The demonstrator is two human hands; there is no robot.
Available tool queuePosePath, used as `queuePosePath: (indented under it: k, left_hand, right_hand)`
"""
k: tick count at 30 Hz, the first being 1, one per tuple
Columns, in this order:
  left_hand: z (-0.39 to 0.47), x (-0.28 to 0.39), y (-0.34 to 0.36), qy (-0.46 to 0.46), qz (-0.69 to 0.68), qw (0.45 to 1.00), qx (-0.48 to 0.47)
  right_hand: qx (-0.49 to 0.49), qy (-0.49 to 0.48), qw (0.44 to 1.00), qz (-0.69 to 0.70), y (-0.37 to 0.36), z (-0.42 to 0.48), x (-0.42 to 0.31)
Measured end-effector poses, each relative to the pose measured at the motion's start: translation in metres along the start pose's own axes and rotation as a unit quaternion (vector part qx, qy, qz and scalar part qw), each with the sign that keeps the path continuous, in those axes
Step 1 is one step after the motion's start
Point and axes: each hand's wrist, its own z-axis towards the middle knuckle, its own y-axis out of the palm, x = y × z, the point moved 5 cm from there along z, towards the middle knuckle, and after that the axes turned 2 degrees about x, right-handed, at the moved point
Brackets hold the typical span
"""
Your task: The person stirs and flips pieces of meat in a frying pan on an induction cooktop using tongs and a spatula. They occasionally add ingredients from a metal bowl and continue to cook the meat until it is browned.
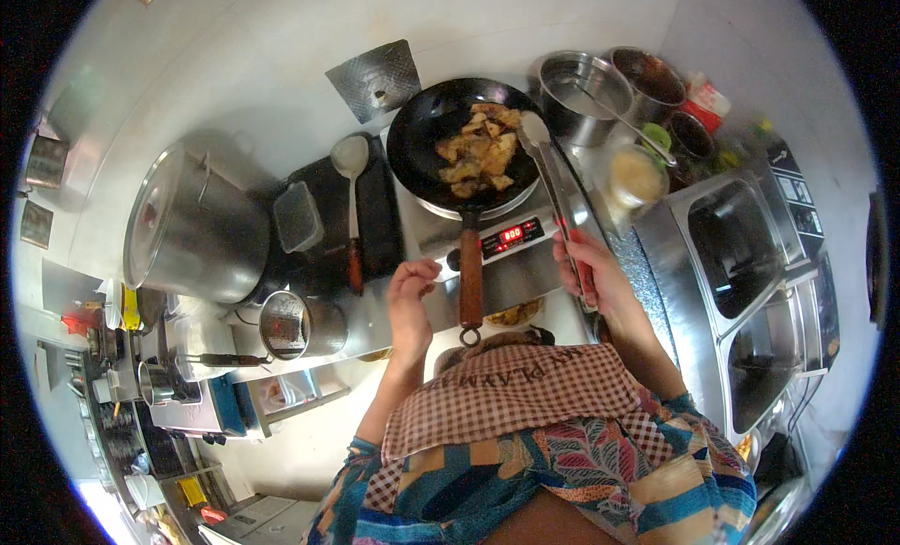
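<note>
Browned, sliced pieces of food [479, 150] lie in a black wok [415, 141] on an induction cooker [429, 239] with a lit red display. The wok's wooden handle [471, 278] points towards me. My right hand [589, 269] grips a pair of metal tongs [555, 186], whose pale tips reach over the wok's right rim, beside the food. To the left of the handle is my left hand [412, 299], fingers curled and nothing seen in them. It is close to the cooker's black knob [454, 260]; I cannot tell if it touches it.
Left of the wok, a ladle [350, 158] and a clear plastic container [298, 217] rest on a black surface, near a large lidded stockpot [204, 229] and a strainer [285, 325]. Metal pots [583, 98] stand right, a jar [636, 176] nearer, then fryer basins [735, 243].
</note>
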Motion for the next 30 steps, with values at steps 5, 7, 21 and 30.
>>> queuePosePath:
  k: [5, 7, 21, 30]
  left_hand:
    - [-0.002, -0.004, -0.032, -0.023, 0.003, 0.997, 0.069]
    - [-0.003, -0.004, -0.042, -0.026, -0.004, 0.995, 0.099]
    - [-0.019, -0.034, -0.012, -0.121, -0.004, 0.993, 0.010]
    - [-0.026, -0.040, 0.038, -0.224, -0.121, 0.961, -0.109]
  right_hand:
    - [-0.056, 0.021, 0.997, 0.047, -0.008, -0.002, 0.003]
    - [-0.050, 0.022, 0.997, 0.057, -0.012, -0.001, 0.007]
    - [0.019, -0.254, 0.669, -0.698, -0.010, 0.062, -0.089]
    - [-0.064, -0.136, 0.551, -0.821, 0.072, 0.144, -0.083]
